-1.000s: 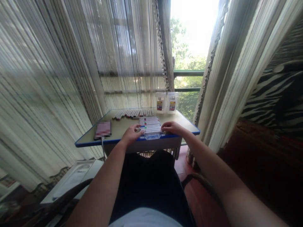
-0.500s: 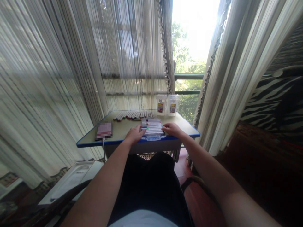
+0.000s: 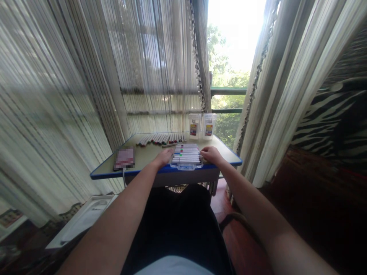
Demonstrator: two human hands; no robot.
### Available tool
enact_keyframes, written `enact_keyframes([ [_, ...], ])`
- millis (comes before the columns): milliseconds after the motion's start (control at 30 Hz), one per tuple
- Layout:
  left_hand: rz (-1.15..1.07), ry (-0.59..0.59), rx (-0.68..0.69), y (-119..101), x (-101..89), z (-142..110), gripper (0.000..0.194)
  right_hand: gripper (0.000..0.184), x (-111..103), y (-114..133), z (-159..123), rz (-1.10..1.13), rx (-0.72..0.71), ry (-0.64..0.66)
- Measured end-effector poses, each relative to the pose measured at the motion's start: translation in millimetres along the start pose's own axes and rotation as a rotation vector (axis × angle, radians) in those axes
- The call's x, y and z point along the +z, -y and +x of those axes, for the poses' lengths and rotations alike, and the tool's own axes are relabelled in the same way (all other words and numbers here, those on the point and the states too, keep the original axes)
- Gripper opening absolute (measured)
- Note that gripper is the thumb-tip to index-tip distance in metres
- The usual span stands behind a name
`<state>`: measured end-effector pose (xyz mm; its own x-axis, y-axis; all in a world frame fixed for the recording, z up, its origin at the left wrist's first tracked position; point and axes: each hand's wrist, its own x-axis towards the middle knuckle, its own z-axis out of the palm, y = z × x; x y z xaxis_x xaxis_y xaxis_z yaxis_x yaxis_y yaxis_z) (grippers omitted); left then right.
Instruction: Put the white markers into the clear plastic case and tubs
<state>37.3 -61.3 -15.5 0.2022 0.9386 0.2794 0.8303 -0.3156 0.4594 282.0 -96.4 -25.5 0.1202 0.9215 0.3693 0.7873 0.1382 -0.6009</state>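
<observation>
A clear plastic marker case (image 3: 186, 167) lies near the table's front edge, its handle toward me. White markers (image 3: 187, 156) with coloured bands fill it, lying crosswise in a stack of rows. My left hand (image 3: 164, 157) is at the case's left side, fingers bent against its edge and partly hidden. On the opposite side my right hand (image 3: 211, 154) has curled fingers, with the thumb and fingertips at the case's right edge. Just behind the case, a single marker (image 3: 169, 145) lies apart.
A row of loose markers (image 3: 162, 139) with dark, red and green ends lies along the back of the table (image 3: 145, 158). Two clear containers (image 3: 193, 128) with labels stand at the back right. A blurred-out device (image 3: 125, 158) with a white cable sits at left.
The case has shifted slightly to the right and its front handle shows more clearly. My left hand has drawn back from the marker ends to the case's left edge; my right hand moved slightly right.
</observation>
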Motion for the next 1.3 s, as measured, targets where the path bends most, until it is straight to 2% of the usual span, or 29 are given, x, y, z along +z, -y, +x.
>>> enact_keyframes([
  [67, 0.034, 0.023, -0.022, -3.8, -1.7, 6.9, 0.041, 0.02, -0.6, -2.9, -0.6, 0.08, 0.049, 0.005],
  [167, 0.163, -0.026, -0.05, -10.7, -3.6, 20.3, 0.036, 0.023, 1.4, -9.9, 0.1, 0.287, 0.147, 0.101],
  [267, 0.303, -0.094, -0.026, -16.2, -6.0, 35.7, 0.035, 0.022, 4.0, -14.3, 2.0, 0.42, 0.173, 0.119],
  [333, 0.391, -0.101, -0.017, -16.4, -8.5, 45.5, 0.037, 0.022, 3.9, -13.4, 2.4, 0.411, 0.17, 0.13],
  [400, 0.442, -0.06, -0.03, -12.9, -10.6, 53.6, 0.036, 0.022, 2.3, -10.4, 1.9, 0.366, 0.171, 0.139],
  [533, 0.51, 0.002, -0.001, 1.9, -9.3, 62.7, 0.036, 0.02, -1.0, -6.2, -0.3, 0.302, 0.143, 0.118],
  [600, 0.526, 0.015, 0.015, 8.4, -6.7, 64.6, 0.036, 0.022, -1.9, -6.5, -1.8, 0.297, 0.14, 0.104],
  [700, 0.525, 0.099, 0.002, 12.6, -5.6, 67.6, 0.036, 0.027, -2.7, -7.6, -4.7, 0.307, 0.155, 0.101],
  [800, 0.512, 0.158, 0.019, 13.1, -8.9, 72.3, 0.034, 0.027, -2.4, -6.5, -7.6, 0.274, 0.111, 0.093],
  [900, 0.518, 0.17, 0.041, 15.0, -10.0, 75.4, 0.034, 0.029, -1.7, -2.7, -10.3, 0.242, 0.099, 0.058],
  [1100, 0.53, 0.056, 0.126, 26.3, 1.4, 72.5, 0.04, 0.031, -1.8, 3.5, -10.7, 0.297, 0.256, 0.079],
  [1300, 0.476, 0.052, 0.062, 29.5, 5.0, 72.4, 0.039, 0.029, 2.3, 8.9, -1.9, 0.35, 0.416, 0.064],
])
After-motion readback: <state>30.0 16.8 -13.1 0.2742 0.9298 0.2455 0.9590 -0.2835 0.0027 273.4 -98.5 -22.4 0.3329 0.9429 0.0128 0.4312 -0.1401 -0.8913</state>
